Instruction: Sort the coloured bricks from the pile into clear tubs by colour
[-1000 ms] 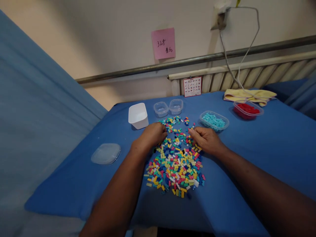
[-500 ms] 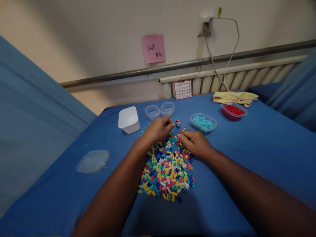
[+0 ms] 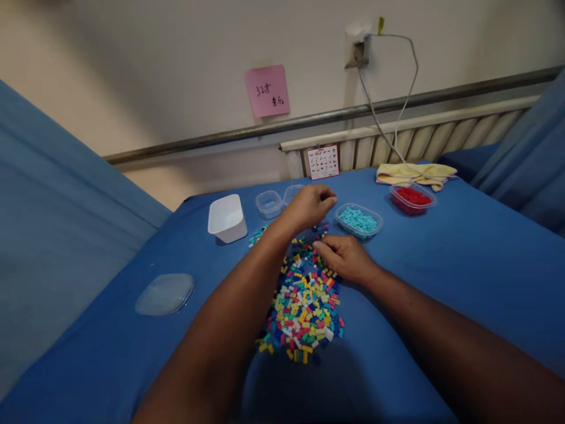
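A pile of small multicoloured building bricks [image 3: 306, 306] is spread over the blue cloth in front of me. My left hand [image 3: 311, 206] is held above the far end of the pile, just left of a clear tub of turquoise bricks [image 3: 358, 220]. Its fingers are pinched together, and whatever they hold is too small to name. At the pile's right edge rests my right hand [image 3: 345, 257], thumb against curled fingers; I cannot make out what lies between them. Further right, another clear tub holds red bricks [image 3: 412, 197].
Left of the pile stands a white container [image 3: 228, 219], with clear tubs [image 3: 269, 204] beside it. Stacked clear lids [image 3: 165, 294] lie at the left. A yellow cloth [image 3: 415, 175] and a small picture card [image 3: 323, 162] are at the back by the radiator.
My left hand has moved right and away from me, from over the pile toward the turquoise tub. My right hand has barely moved. The view has shifted slightly.
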Motion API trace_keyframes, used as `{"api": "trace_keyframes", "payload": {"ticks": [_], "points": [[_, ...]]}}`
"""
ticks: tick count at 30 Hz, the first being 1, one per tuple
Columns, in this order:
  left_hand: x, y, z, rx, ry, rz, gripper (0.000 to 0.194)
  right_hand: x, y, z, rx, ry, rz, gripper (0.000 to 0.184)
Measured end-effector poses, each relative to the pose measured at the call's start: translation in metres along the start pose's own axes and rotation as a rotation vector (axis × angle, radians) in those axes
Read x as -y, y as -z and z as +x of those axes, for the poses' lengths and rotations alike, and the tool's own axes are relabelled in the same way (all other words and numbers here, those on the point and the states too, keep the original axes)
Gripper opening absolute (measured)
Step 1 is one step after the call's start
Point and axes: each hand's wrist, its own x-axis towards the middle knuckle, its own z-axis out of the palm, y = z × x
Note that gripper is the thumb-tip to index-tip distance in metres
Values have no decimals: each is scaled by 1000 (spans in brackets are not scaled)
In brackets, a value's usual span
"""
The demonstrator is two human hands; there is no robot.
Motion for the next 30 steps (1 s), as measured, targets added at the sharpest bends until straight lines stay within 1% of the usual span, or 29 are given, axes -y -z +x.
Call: {"api": "trace_keyframes", "payload": {"ticks": [2,4,6,8,11,13,15,19,22,24,27,30], "points": [[16,28,-24,-46,103,-6,23,-1,-1,0,-4,-41,21,51],[34,54,-55,-104,248,-15,27,-4,-2,0,-10,-79,34,52],[52,72,-87,-171,376,-29,30,-6,-3,0,-12,-94,42,52],[70,79,-115,-216,464,-31,31,-9,-4,-1,-12,-94,48,53],[89,74,-141,-230,508,6,30,-11,-5,-1,-8,-104,48,53],[96,67,-146,-178,492,81,29,-12,-5,-2,-4,-111,44,53],[98,62,-146,-108,439,182,31,-12,-4,-3,-2,-117,39,53],[92,59,-140,21,307,384,34,-11,-4,-4,6,-109,20,55],[87,58,-138,151,298,420,35,-10,-3,-4,7,-106,5,55],[86,56,-137,163,331,406,35,-10,-3,-5,2,-107,-2,54],[90,53,-138,112,376,394,33,-10,-3,-5,6,-108,-3,53],[95,53,-140,80,391,364,31,-10,-2,-5,12,-109,-3,53]]}}
